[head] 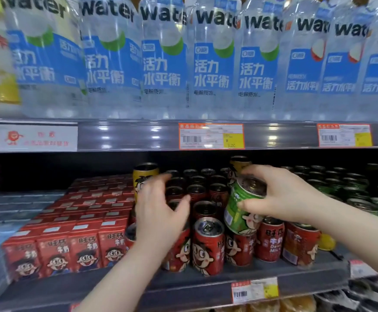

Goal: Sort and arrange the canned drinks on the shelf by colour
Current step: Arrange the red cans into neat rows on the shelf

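My right hand (pixel 280 194) grips a green can (pixel 239 208), tilted and held just above the red cans (pixel 208 246) that fill the middle of the lower shelf (pixel 206 287). My left hand (pixel 158 210) hovers open over the left red cans, fingers spread, holding nothing. A yellow can (pixel 141 174) stands behind the left hand's fingers. A second yellow can (pixel 237 163) rises at the back, behind the green one. Rows of green cans (pixel 363 197) fill the right part of the shelf. A yellow object (pixel 326 242) shows low behind my right forearm.
Red milk cartons (pixel 82 221) stand in rows left of the cans. Grey packs (pixel 8 208) lie further left. The upper shelf holds large water bottles (pixel 212 64) with blue labels. Price tags (pixel 210 136) hang on both shelf edges.
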